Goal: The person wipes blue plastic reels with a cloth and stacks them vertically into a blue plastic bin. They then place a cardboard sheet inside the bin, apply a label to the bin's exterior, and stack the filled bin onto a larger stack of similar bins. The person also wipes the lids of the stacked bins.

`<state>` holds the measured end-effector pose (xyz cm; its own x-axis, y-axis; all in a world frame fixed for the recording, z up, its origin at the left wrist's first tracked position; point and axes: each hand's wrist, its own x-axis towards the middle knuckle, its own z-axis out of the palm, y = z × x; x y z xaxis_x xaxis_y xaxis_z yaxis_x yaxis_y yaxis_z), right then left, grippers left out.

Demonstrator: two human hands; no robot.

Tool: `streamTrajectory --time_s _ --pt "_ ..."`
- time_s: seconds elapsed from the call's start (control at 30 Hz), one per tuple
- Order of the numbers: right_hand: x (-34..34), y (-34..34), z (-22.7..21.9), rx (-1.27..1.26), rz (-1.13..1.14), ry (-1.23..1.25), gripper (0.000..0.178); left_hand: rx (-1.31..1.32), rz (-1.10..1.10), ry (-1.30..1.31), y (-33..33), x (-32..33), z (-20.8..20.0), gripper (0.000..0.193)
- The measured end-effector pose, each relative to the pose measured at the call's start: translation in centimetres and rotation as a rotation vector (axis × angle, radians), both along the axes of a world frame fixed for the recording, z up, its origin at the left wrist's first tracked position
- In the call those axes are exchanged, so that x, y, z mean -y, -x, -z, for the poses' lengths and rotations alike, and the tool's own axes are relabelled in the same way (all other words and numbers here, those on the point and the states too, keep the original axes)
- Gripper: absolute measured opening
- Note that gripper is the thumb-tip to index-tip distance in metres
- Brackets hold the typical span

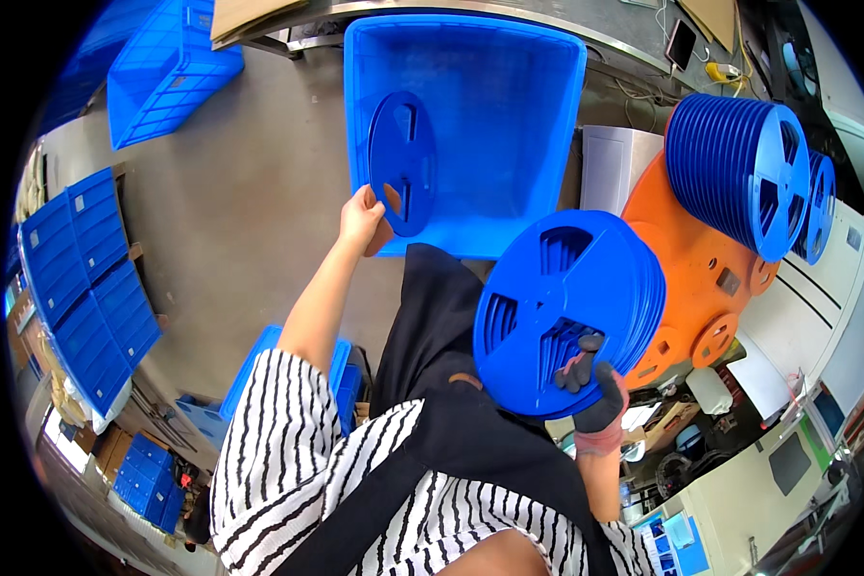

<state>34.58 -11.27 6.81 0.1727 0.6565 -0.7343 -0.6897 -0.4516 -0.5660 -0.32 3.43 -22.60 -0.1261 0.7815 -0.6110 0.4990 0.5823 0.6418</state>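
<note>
Holding a single flat blue reel (402,163) by its lower rim, the bare left hand (363,221) has its fingers closed on the disc, which stands on edge just inside the large blue plastic crate (538,125) at twelve o'clock. The right hand (595,394), in a dark grey glove with a pink cuff, is clamped on the bottom of a thick stack of blue reels (566,307) near four o'clock; its fingertips go through one of the cut-out windows in the front disc. The two hands are well apart, each with its own load.

At two o'clock another row of blue reels (739,173) lies on its side against a big orange reel (701,278) with round holes. A white box (614,168) stands between the crate and the orange reel. At eleven o'clock a second blue crate (168,72) rests on the grey floor (250,202), and at nine o'clock flat blue lids with small pale rectangular labels (86,278) are stacked side by side.
</note>
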Motion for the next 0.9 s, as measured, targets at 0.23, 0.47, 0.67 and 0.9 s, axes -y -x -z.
streamTrajectory --time_s 0.23,0.47,0.67,0.9 --pt "-0.5 0.2 4.4 -0.019 0.002 0.100 0.042 -0.180 0.091 -0.003 0.3 -0.6 15.8 0.011" --pt "0.7 -0.8 6.7 -0.277 0.058 -0.032 0.044 -0.272 -0.096 0.017 1.2 -0.1 19.4 0.031" --pt "3.1 -2.9 4.4 -0.275 0.252 -0.101 0.049 -0.321 -0.090 -0.231 -1.1 2.0 6.6 0.050" --pt "3.0 -3.5 2.0 -0.379 0.418 -0.237 0.032 0.271 0.328 -0.465 -7.6 3.6 -11.7 0.056"
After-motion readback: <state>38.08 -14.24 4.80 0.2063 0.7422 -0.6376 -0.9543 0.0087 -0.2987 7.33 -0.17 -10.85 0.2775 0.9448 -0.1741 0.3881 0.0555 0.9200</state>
